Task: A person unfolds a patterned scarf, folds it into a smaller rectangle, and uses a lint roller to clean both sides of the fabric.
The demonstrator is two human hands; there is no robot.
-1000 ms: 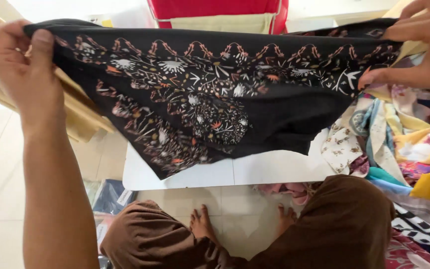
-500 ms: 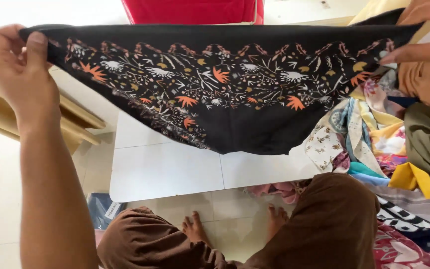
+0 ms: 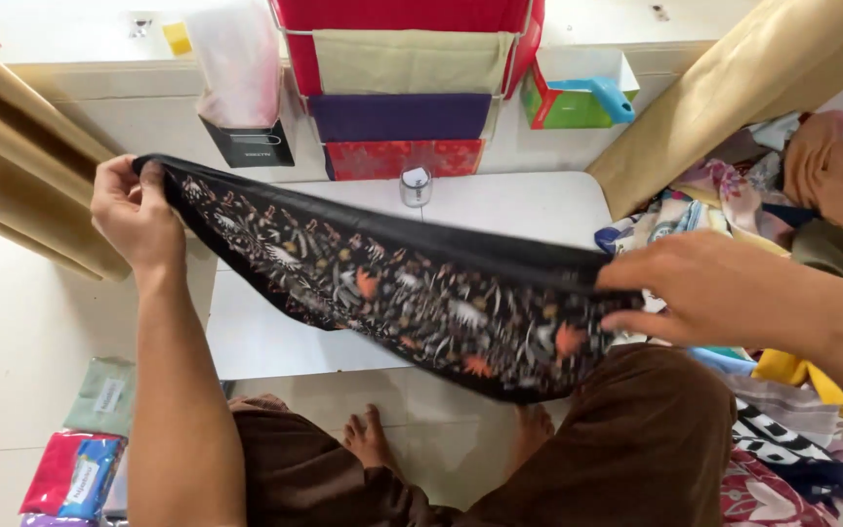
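I hold a black scarf point(image 3: 412, 288) with an orange and white floral print stretched between both hands over a low white table point(image 3: 256, 337). My left hand point(image 3: 134, 210) pinches one corner at the upper left. My right hand point(image 3: 704, 288) grips the other end at the right, lower and nearer to me. The scarf hangs as a folded band, sagging toward my brown-clad knees point(image 3: 656, 429).
A pile of mixed coloured scarves point(image 3: 792, 205) lies at the right. Folded fabrics hang on a red rack point(image 3: 402, 98) behind the table, with a small jar point(image 3: 415, 185) and a green box point(image 3: 573, 98) nearby. Packaged cloths point(image 3: 80, 459) lie on the floor at lower left.
Both hands have come down and closer to me with the scarf; my right hand moved inward and lower. The view now shows the rack and far wall.
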